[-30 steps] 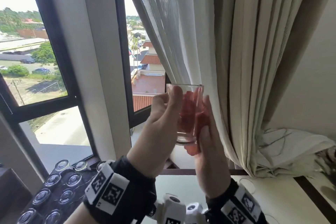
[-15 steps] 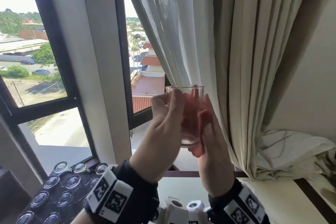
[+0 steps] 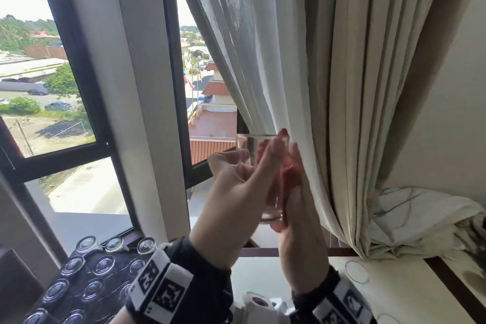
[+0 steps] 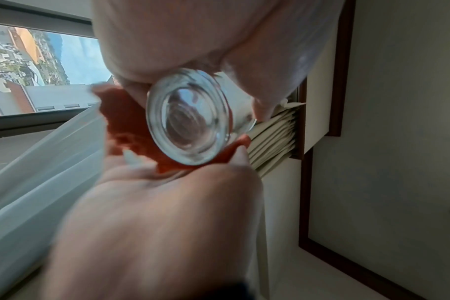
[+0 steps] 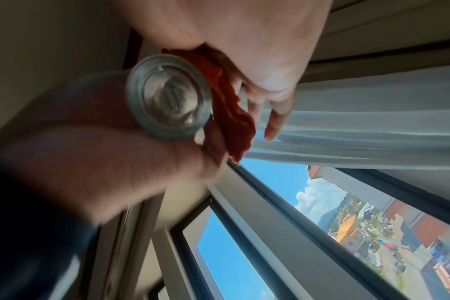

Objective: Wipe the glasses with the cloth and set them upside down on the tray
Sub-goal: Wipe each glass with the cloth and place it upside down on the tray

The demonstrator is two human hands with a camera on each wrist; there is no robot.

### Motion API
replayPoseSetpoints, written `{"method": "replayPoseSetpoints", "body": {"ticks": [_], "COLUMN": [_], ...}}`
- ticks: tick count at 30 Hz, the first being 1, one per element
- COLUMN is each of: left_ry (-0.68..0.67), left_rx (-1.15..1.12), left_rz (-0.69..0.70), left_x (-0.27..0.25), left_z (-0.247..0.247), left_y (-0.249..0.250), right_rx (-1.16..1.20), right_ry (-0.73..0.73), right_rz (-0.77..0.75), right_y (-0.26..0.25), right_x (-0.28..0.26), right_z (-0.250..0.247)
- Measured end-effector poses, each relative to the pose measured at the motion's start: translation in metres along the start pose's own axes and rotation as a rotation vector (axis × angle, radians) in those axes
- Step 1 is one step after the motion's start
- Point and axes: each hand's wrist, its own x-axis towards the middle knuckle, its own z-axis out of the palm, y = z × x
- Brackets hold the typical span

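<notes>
While upturned glasses [image 3: 86, 281] stand in rows on the dark tray [image 3: 79, 275] at the near left of the counter [image 3: 263, 273], just below the window [image 3: 47, 92], the left hand [image 3: 236, 192] holds one clear glass [image 3: 263, 166] raised in front of the window, mouth up, its grip wrapped around the wall with the thumb on the near side. Just right of it, the right hand [image 3: 299, 218] presses a red cloth [image 3: 290, 173] against the far right side of the same glass, fingers laid along the cloth in a clamping grip. Pale curtains [image 3: 328, 87] hang behind both hands, bunched at the far right.
</notes>
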Motion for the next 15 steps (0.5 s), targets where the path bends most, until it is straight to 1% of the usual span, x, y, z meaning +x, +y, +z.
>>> {"method": "replayPoseSetpoints", "body": {"ticks": [2, 3, 4, 5, 6, 7, 8, 10, 11, 13, 14, 15], "left_ry": [-0.042, -0.048, -0.040, -0.037, -0.037, -0.037, -0.025, 0.020, 0.034, 0.013, -0.006, -0.018], "left_rx": [0.010, 0.023, 0.037, 0.040, 0.023, -0.018, -0.066, -0.106, -0.094, -0.047, -0.032, -0.027], "left_rz": [0.019, 0.029, 0.035, 0.028, 0.006, -0.022, -0.025, 0.002, 0.037, 0.075, 0.072, 0.064], "left_x": [-0.005, -0.006, -0.006, -0.004, -0.002, 0.000, 0.003, 0.007, 0.008, 0.004, 0.001, -0.001], "left_z": [0.005, 0.007, 0.008, 0.007, 0.006, 0.003, -0.001, -0.007, -0.008, -0.005, -0.001, 0.002], "left_y": [-0.007, -0.012, -0.011, -0.010, -0.008, -0.009, -0.008, -0.001, 0.001, 0.005, 0.004, 0.001], "right_rx": [-0.133, -0.178, -0.205, -0.217, -0.186, -0.164, -0.154, -0.100, -0.091, -0.068, -0.010, -0.016], "right_ry": [0.027, 0.031, 0.047, 0.043, -0.001, -0.052, -0.094, -0.124, -0.096, -0.011, -0.010, -0.030], "right_rz": [0.072, 0.051, 0.008, -0.106, -0.213, -0.275, -0.297, -0.248, -0.200, -0.040, 0.075, 0.131], "right_y": [0.002, -0.001, -0.006, -0.009, -0.014, -0.019, -0.021, -0.009, 0.001, 0.011, 0.009, 0.007], "right_x": [0.012, 0.018, 0.023, 0.026, 0.025, 0.022, 0.014, -0.001, -0.007, -0.009, -0.004, 0.003], "right_z": [-0.011, -0.014, -0.014, -0.012, -0.009, -0.003, 0.002, 0.006, 0.004, -0.002, -0.004, -0.007]}}
